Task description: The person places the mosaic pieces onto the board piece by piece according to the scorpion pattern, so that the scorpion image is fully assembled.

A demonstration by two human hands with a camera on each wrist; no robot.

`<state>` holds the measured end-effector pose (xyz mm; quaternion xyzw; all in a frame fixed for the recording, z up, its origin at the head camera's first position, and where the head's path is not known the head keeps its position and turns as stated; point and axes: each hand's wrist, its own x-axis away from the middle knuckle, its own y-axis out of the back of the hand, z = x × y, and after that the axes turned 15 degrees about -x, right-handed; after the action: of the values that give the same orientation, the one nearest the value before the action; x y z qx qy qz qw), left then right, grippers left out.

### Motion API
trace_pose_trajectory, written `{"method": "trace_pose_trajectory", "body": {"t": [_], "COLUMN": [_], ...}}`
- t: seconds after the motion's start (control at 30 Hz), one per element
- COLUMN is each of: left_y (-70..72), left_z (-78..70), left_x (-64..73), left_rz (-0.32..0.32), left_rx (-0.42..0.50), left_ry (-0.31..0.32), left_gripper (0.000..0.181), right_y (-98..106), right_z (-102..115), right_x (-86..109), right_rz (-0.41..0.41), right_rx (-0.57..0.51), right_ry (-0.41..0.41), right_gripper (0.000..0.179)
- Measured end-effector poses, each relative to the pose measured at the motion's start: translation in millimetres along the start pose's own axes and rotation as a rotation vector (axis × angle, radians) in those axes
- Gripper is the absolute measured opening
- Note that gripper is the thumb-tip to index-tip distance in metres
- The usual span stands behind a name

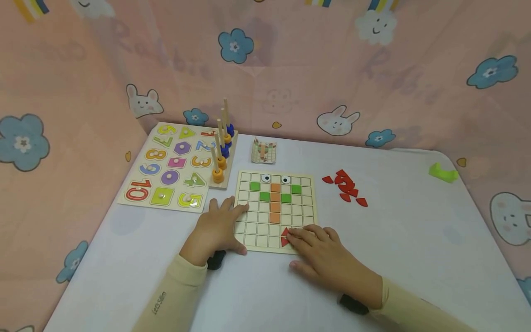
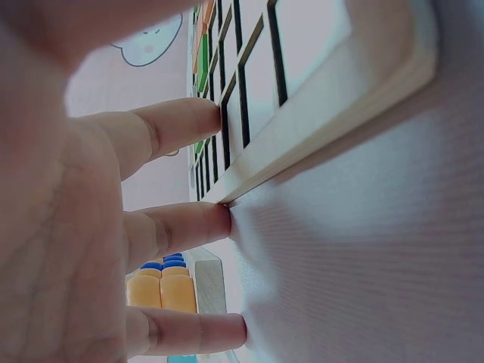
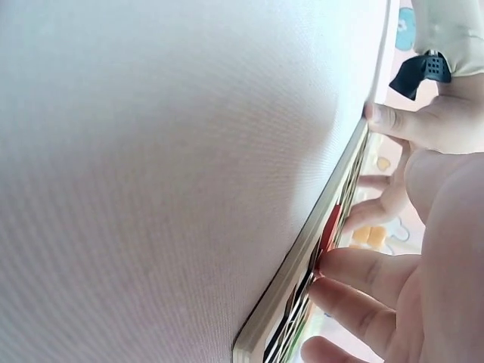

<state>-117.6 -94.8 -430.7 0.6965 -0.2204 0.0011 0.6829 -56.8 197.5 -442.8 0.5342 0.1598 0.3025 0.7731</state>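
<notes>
A square wooden grid board (image 1: 250, 216) lies on the white table, bearing green squares (image 1: 296, 189), a column of orange squares (image 1: 275, 207) and two round eye pieces (image 1: 266, 178). My left hand (image 1: 213, 230) spreads over the board's left edge; in the left wrist view one fingertip (image 2: 208, 117) rests on the grid and others reach the tablecloth. With its fingers extended, my right hand (image 1: 325, 251) touches red pieces (image 1: 284, 240) near the board's front edge, its thumb held apart. The fingertips partly cover the red (image 3: 330, 229) in the right wrist view.
Loose red pieces (image 1: 345, 186) lie right of the board. A small pattern card (image 1: 263, 153) is behind it. To the left are a number puzzle board (image 1: 143, 180) and a peg stand with rings (image 1: 224, 162). A bright green object (image 1: 443, 173) sits at the far right.
</notes>
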Motion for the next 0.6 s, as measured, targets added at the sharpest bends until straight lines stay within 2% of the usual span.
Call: {"method": "trace_pose_trajectory", "body": {"t": [0.2,0.3,0.43,0.6], "left_y": [1.0,1.8,2.3,2.3], "left_z": [-0.8,-1.2,-1.5,-1.5], "left_x": [1.5,2.3,2.4,2.6], "left_rz": [0.001,0.001,-0.002,0.000], "left_rx": [0.001,0.010,0.015,0.007], "left_ry": [0.004,0.003,0.001,0.000], "left_gripper": [0.112,0.112,0.112,0.112], "right_y": [0,7,32,73], "right_z": [-3,-6,-28,-89], "right_x": [-1.2,-4.0,-15.1,-31.4], "right_rz": [-0.007,-0.031,-0.119,-0.187], "right_rx": [-0.025,-0.049,-0.092,-0.120], "right_ry": [0.004,-0.038,-0.186,-0.397], "right_gripper": [0.063,0.061,0.060,0.060]}}
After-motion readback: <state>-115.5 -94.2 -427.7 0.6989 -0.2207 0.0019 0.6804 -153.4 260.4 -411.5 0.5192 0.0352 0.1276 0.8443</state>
